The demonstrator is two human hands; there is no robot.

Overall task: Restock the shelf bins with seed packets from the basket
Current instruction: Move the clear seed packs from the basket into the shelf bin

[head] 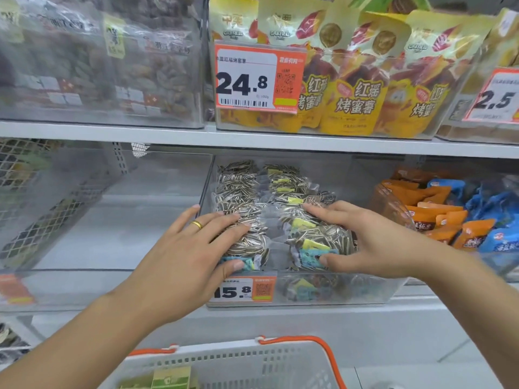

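A clear shelf bin [365, 293] on the middle shelf holds two rows of clear packets of striped sunflower seeds [238, 186]. My left hand [196, 248], with a gold ring, lies on the front packets of the left row, thumb under a blue label. My right hand [365, 242] grips the front packet of the right row [317, 242], fingers on top and thumb at its lower edge. A white basket with orange handles [252, 363] sits below at the frame's bottom, with green-and-cream packets [171, 377] inside.
An orange price tag reading 15.8 [244, 289] hangs on the bin front. Left of it stands an empty-looking clear bin [112, 287]. To the right lie orange and blue snack packs [449, 217]. The upper shelf carries yellow sweet-potato bags [356, 80] and clear bins of dried fruit [98, 66].
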